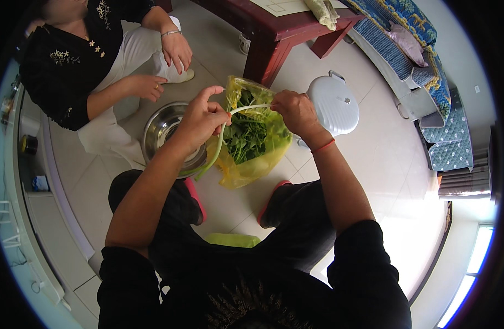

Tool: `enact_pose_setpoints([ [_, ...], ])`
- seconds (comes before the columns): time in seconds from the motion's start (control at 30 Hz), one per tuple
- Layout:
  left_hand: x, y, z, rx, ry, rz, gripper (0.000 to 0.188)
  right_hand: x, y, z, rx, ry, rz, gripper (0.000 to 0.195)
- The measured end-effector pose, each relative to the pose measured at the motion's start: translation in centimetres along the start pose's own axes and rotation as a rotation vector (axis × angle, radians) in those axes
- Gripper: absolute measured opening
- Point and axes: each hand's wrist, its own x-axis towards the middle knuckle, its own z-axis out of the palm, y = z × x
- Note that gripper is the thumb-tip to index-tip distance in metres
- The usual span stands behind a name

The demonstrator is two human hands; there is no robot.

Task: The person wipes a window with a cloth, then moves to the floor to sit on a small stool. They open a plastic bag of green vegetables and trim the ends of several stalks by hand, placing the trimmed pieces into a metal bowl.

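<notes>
A long scallion stalk [221,142], white at one end and green at the other, is bent in an arch between my hands. My left hand [202,117] pinches it between thumb and fingers partway along, with the index finger raised. At its white end, my right hand [295,113] grips it. The green end hangs down over the rim of a stainless steel basin [153,123], partly hidden behind my left forearm. Below my hands, a yellow plastic bag [272,160] lies opened on the floor, with leafy greens [245,142] in it.
A person [112,61] sits at the far left, hands near their knees. A dark red wooden table [268,41] stands ahead. Right of the bag is a white lidded bin [334,103]. A sofa [400,61] stands far right. A green stool [233,240] shows beneath me.
</notes>
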Motion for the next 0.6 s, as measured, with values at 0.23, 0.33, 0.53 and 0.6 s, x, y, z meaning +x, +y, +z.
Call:
enact_pose_setpoints([
  [0.23, 0.4, -0.4, 0.4, 0.078, -0.010, 0.016, 0.061, -0.2, 0.8, 1.2, -0.062, -0.049, 0.073, 0.007],
  [0.33, 0.5, -0.7, 0.2, 0.075, 0.014, 0.050, 0.061, -0.4, 2.6, 1.4, -0.157, -0.051, 0.161, 0.010],
  [0.53, -0.1, 0.9, -0.6, -0.010, 0.024, 0.011, 0.063, 0.5, 0.0, -1.4, 0.054, 0.163, 0.157, 0.020],
  [0.6, 0.0, 0.7, 0.1, -0.021, -0.014, -0.019, 0.061, 0.7, -2.1, -0.8, 0.288, 0.266, 0.074, 0.021],
])
